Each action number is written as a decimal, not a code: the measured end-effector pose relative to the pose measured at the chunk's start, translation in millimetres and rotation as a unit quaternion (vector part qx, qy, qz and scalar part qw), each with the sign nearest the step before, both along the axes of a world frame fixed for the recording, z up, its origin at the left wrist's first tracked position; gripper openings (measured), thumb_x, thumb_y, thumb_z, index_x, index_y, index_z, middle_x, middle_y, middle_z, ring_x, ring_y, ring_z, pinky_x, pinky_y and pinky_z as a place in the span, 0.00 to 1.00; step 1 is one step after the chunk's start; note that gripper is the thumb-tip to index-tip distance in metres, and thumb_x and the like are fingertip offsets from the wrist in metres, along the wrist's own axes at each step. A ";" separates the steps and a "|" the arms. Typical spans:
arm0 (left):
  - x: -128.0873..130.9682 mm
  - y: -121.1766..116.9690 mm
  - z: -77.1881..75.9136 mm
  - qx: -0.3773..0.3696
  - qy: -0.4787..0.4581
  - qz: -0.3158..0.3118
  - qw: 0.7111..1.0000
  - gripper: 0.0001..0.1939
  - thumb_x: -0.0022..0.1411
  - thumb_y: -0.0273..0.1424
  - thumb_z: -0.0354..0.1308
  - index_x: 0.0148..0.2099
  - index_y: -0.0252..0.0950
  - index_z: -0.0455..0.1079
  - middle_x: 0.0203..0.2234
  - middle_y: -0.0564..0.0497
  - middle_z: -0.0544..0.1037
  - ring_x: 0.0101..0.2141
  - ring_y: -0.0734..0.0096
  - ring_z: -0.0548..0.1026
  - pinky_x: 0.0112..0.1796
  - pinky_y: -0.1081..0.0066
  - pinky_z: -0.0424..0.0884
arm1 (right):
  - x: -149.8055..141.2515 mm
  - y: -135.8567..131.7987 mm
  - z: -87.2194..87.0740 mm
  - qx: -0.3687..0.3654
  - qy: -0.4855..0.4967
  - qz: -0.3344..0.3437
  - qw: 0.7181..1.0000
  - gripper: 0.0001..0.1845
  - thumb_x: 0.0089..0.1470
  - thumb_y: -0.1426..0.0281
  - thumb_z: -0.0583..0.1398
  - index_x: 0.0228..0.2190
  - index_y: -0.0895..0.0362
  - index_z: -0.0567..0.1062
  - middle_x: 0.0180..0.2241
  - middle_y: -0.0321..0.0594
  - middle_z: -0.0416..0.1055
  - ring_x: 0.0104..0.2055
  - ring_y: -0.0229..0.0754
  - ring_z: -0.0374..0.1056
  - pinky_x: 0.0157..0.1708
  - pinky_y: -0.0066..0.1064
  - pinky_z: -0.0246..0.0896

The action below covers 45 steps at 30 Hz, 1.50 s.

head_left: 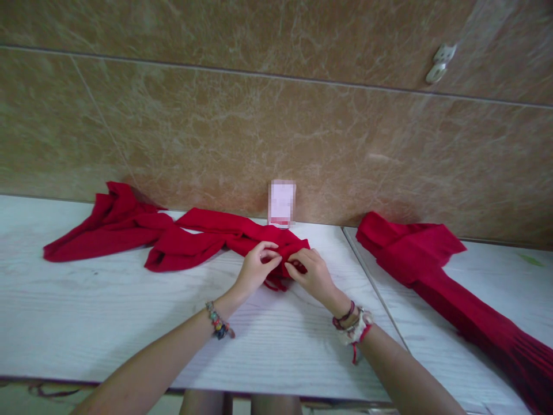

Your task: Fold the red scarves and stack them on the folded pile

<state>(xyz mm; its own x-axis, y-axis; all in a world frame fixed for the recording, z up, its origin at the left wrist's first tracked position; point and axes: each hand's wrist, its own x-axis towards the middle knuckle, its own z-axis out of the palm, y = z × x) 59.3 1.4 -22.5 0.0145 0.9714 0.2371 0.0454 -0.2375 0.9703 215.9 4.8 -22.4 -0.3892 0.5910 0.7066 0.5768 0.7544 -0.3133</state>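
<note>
A strip of red fabric (207, 222) lies bunched on the white table, its right end under both my hands. My left hand (261, 263), with a beaded bracelet at the wrist, has thumb and fingers curled together in a pinch on this cloth. Close beside it, my right hand (311, 270) pinches the same red fabric from the other side. The exact bit between the fingertips is too small to make out. Thin red strands hang from the cloth just below the hands.
Another heap of red fabric (116, 227) lies at the left. A long stack of red strips (449, 300) runs along the right side. A small pink-white card (281, 202) leans against the brown tiled wall (216, 127). The white table (108, 323) has a seam right of centre.
</note>
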 end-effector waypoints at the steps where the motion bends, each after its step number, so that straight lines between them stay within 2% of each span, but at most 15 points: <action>1: 0.1 -0.4 0.1 0.003 0.000 0.000 1.000 0.12 0.47 0.25 0.58 0.37 0.34 0.64 0.25 0.54 0.74 0.30 0.71 0.74 0.35 0.71 0.69 | -1.1 -0.9 -0.2 -0.005 -0.003 -0.001 1.000 0.04 0.50 0.71 0.56 0.25 0.55 0.70 0.25 0.38 0.70 0.28 0.40 0.64 0.32 0.33 0.57; 5: -0.2 -1.0 -0.5 0.021 0.011 -0.001 1.000 0.13 0.48 0.26 0.58 0.38 0.34 0.63 0.24 0.55 0.74 0.30 0.71 0.74 0.35 0.71 0.68 | -4.6 -3.0 -1.7 -0.025 -0.009 -0.016 1.000 0.02 0.48 0.71 0.58 0.26 0.54 0.70 0.26 0.38 0.71 0.29 0.40 0.65 0.32 0.33 0.57; 12: 0.4 -4.2 -1.3 0.055 0.054 -0.014 0.997 0.12 0.49 0.27 0.56 0.39 0.35 0.62 0.23 0.56 0.74 0.29 0.72 0.74 0.34 0.72 0.67 | -7.1 -3.6 -1.8 -0.043 0.009 -0.027 0.999 0.05 0.46 0.76 0.56 0.23 0.55 0.68 0.23 0.37 0.69 0.27 0.40 0.64 0.31 0.33 0.56; 17: -0.1 -4.6 -0.4 0.089 0.121 0.024 0.988 0.11 0.50 0.25 0.55 0.38 0.37 0.62 0.22 0.58 0.72 0.27 0.73 0.72 0.32 0.73 0.66 | -6.6 -2.1 -3.2 -0.033 0.024 -0.036 0.999 0.06 0.44 0.78 0.54 0.22 0.55 0.67 0.22 0.36 0.67 0.25 0.39 0.63 0.29 0.31 0.56; 21: -0.8 -5.6 1.3 0.143 0.206 0.089 0.964 0.07 0.49 0.23 0.55 0.32 0.37 0.62 0.22 0.57 0.69 0.25 0.74 0.69 0.30 0.74 0.64 | -5.8 -0.8 -4.2 -0.020 0.043 -0.038 0.998 0.06 0.46 0.77 0.54 0.23 0.56 0.67 0.22 0.37 0.67 0.26 0.39 0.63 0.28 0.31 0.57; 24: 0.3 -8.3 2.6 0.189 0.260 0.100 0.942 0.04 0.51 0.25 0.56 0.27 0.36 0.63 0.24 0.55 0.67 0.27 0.72 0.67 0.31 0.72 0.64 | -6.1 -0.7 -4.3 -0.011 0.053 -0.031 0.998 0.06 0.47 0.77 0.54 0.24 0.56 0.68 0.23 0.38 0.67 0.27 0.40 0.63 0.27 0.31 0.58; 29: 2.6 -10.9 1.1 0.220 0.301 0.141 0.917 0.03 0.51 0.24 0.57 0.27 0.35 0.66 0.27 0.52 0.65 0.32 0.69 0.67 0.35 0.69 0.65 | -6.7 -0.1 -5.3 0.000 0.070 -0.023 0.997 0.07 0.49 0.76 0.53 0.25 0.55 0.69 0.26 0.39 0.68 0.30 0.40 0.64 0.30 0.31 0.61; 33: 3.4 -11.3 -0.8 0.242 0.320 0.158 0.902 0.04 0.50 0.23 0.58 0.27 0.35 0.67 0.29 0.51 0.64 0.34 0.67 0.67 0.38 0.68 0.65 | -7.3 0.6 -6.8 0.009 0.075 -0.020 0.997 0.07 0.50 0.76 0.54 0.26 0.55 0.70 0.26 0.39 0.67 0.30 0.40 0.63 0.30 0.31 0.62; 38: 3.3 -10.4 -1.6 0.251 0.329 0.153 0.897 0.05 0.50 0.21 0.56 0.26 0.35 0.66 0.31 0.51 0.64 0.35 0.67 0.67 0.39 0.67 0.66 | -7.9 -0.1 -6.4 0.019 0.075 -0.020 0.997 0.07 0.50 0.76 0.53 0.25 0.55 0.70 0.26 0.39 0.67 0.30 0.40 0.63 0.30 0.31 0.61; 45: -11.8 0.4 4.4 0.239 0.323 0.188 0.896 0.04 0.50 0.24 0.55 0.25 0.36 0.64 0.33 0.50 0.64 0.38 0.66 0.67 0.43 0.65 0.65 | 3.2 7.6 -2.9 0.057 0.072 -0.095 0.991 0.06 0.46 0.77 0.54 0.23 0.55 0.68 0.24 0.38 0.66 0.28 0.40 0.62 0.30 0.33 0.58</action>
<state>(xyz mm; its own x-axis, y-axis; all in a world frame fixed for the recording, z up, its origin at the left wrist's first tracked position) 47.5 1.8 -18.1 -0.0086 0.7265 0.6871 0.7253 -0.4685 0.5045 219.2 12.5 -25.3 -0.1697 0.5573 0.8128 0.6668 0.6722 -0.3217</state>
